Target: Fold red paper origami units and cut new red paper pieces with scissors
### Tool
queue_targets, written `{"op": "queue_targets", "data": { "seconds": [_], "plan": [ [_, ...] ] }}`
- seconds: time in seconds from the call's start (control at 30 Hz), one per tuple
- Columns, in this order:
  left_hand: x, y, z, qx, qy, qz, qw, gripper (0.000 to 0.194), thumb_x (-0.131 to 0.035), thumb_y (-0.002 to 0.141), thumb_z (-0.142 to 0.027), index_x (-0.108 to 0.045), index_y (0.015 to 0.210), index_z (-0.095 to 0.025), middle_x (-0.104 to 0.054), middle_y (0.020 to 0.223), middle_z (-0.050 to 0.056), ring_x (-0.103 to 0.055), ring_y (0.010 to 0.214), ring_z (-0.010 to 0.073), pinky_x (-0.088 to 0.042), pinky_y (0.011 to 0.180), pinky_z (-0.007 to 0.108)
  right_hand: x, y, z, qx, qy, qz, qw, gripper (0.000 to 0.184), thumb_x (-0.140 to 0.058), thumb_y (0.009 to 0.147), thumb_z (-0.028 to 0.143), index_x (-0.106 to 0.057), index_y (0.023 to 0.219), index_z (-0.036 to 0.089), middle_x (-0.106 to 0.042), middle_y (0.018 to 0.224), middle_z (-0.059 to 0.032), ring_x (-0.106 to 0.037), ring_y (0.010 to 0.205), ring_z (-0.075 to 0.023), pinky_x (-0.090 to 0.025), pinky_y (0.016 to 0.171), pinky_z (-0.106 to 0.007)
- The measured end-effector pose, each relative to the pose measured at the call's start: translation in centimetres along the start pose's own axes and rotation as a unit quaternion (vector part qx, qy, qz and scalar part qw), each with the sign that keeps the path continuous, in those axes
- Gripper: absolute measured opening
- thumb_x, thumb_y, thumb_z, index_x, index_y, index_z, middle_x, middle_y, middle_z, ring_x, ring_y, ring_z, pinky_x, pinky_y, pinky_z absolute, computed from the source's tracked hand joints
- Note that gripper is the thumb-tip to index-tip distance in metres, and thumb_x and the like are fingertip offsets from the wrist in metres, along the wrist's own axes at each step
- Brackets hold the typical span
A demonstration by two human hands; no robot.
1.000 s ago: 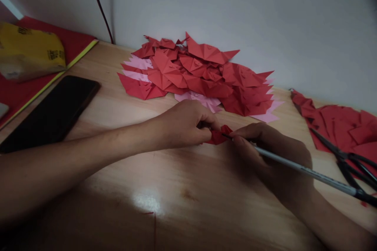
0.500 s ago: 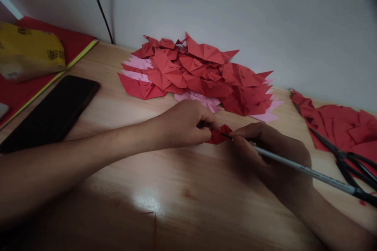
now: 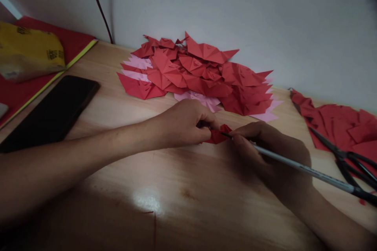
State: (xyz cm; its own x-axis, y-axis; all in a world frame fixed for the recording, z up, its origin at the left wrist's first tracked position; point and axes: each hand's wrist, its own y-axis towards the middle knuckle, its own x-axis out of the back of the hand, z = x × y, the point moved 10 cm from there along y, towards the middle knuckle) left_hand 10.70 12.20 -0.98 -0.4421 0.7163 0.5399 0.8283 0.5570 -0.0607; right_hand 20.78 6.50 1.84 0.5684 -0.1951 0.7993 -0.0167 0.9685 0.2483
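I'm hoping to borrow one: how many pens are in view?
1: the pen, in the right hand, its tip at the red paper that the left hand holds. Others could be hidden under the paper heap.

Left grip (image 3: 190, 121) pinches, right grip (image 3: 278, 147) curls just beside it

1 head-worn camera looks forward and down across the wooden tabletop (image 3: 188, 219) toward the grey wall (image 3: 235, 11), with the left hand (image 3: 187, 123) and right hand (image 3: 281, 145) close.
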Motion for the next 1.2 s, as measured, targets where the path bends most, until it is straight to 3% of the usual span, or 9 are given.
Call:
{"op": "queue_targets", "data": {
  "seconds": [1.2],
  "plan": [
    [0.0,-0.04,-0.09,-0.003,0.004,-0.001,1.0,0.025,-0.051,0.072,-0.009,-0.074,0.08,-0.014,-0.068,0.072,0.0,-0.053,0.059,0.0082,-0.033,0.052,0.019,-0.03,-0.03,0.14,0.005,0.005,0.007,1.0,0.006,-0.062,0.082,0.021,-0.065,0.077,0.022,-0.06,0.055,0.0046,-0.047,0.04,-0.0078,-0.032,0.038,-0.021]
  ]
}}
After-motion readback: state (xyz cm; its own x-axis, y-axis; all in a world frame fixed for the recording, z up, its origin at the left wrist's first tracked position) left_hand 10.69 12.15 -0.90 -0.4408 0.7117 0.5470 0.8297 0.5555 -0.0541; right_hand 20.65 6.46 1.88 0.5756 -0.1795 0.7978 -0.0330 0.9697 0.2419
